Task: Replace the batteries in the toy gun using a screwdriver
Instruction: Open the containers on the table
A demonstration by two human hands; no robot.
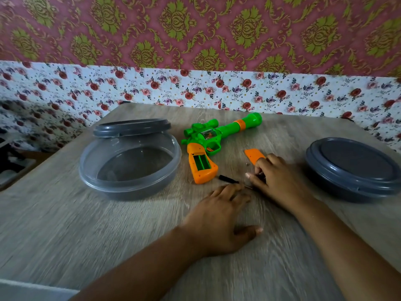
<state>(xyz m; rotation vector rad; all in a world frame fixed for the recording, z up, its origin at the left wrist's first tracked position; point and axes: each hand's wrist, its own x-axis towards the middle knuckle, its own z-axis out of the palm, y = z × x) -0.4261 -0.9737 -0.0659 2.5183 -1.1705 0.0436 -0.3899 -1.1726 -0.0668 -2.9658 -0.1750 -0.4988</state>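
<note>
Right hand (275,181) hides whatever its curled fingers pinch.

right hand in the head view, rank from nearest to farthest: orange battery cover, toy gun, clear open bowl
From the right hand:
1. orange battery cover, touching its fingers, just beyond them.
2. toy gun, to the left, its grip compartment open.
3. clear open bowl, farthest, at the table's left.

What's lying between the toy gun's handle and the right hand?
In the head view, a small black screwdriver lies on the table between the toy gun handle and the right hand.
</note>
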